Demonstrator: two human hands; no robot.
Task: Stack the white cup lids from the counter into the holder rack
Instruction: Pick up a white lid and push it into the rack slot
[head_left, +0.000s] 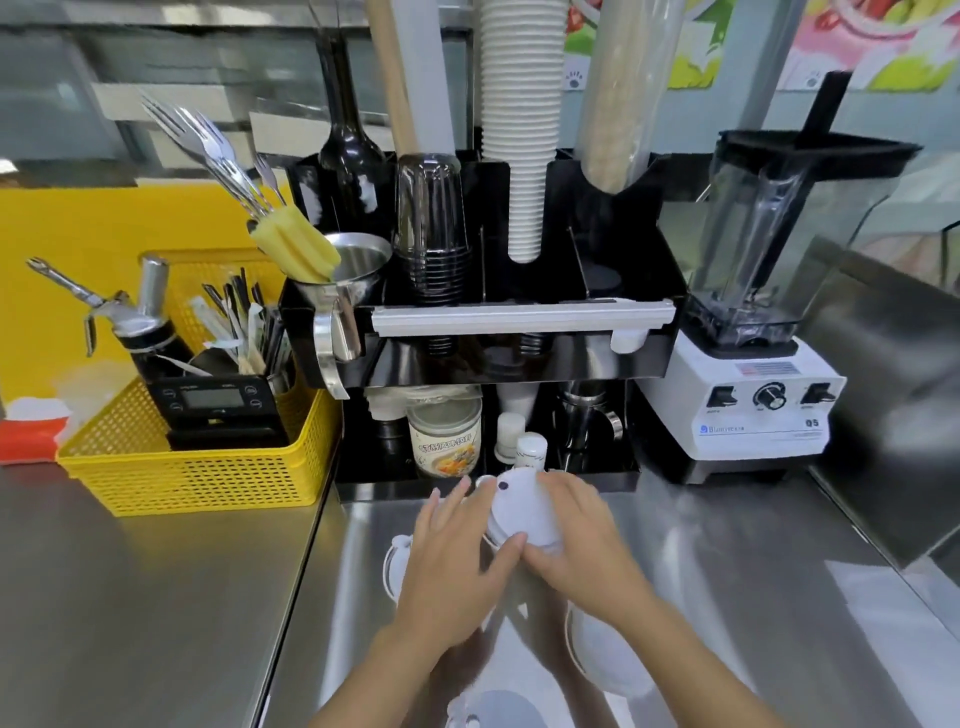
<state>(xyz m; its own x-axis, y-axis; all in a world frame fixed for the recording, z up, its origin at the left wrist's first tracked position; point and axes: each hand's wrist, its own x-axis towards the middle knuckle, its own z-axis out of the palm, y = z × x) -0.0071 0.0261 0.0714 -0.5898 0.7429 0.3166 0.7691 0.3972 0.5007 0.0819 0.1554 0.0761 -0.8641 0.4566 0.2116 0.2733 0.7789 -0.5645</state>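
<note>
Both hands close around a short stack of white cup lids (522, 506) held just above the steel counter, in front of the black holder rack (524, 358). My left hand (457, 561) grips its left side and my right hand (582, 535) its right side. The top lid shows a small dark sip hole. More white lids lie on the counter: one (396, 564) partly under my left hand, a stack (602, 649) under my right forearm, and another lid (498, 709) at the bottom edge.
The rack holds black cups (434, 234), a tall column of white paper cups (522, 130) and a steel funnel (353, 265). A jar (444, 439) and small bottles stand beneath it. A blender (753, 332) stands right, a yellow basket (202, 467) left.
</note>
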